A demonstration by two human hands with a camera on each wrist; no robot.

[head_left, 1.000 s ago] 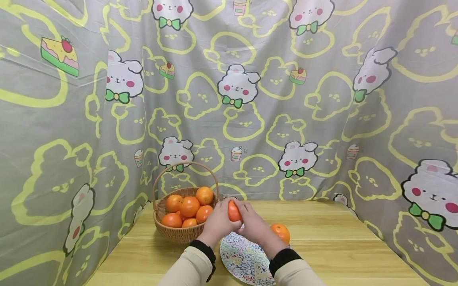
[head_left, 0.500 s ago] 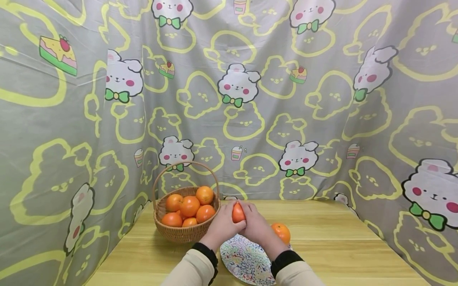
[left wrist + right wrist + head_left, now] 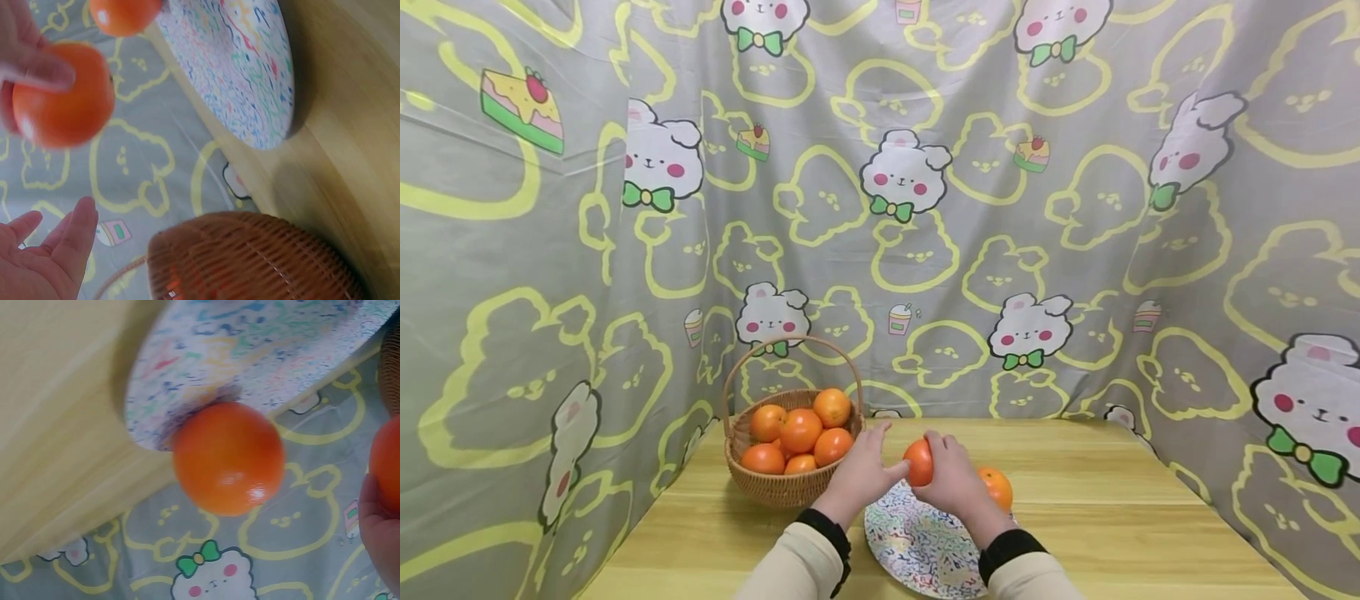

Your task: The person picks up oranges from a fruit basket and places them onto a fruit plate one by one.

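Note:
An orange is held up over the plate in my right hand, its thumb and fingers round the fruit. Just left of it, my left hand has its fingers spread and holds nothing; the left wrist view shows a gap between that hand and the held orange. A second orange sits on the right part of the patterned plate, partly behind my right wrist. To the left stands a wicker basket with several oranges in it.
The wooden table carries the basket and plate. A tall looped handle rises over the basket, close to my left hand. A patterned cloth hangs at the back and both sides.
My hands were together round the orange. Now the left hand has let go and moved apart to the left, while the right hand has shifted slightly right with the orange.

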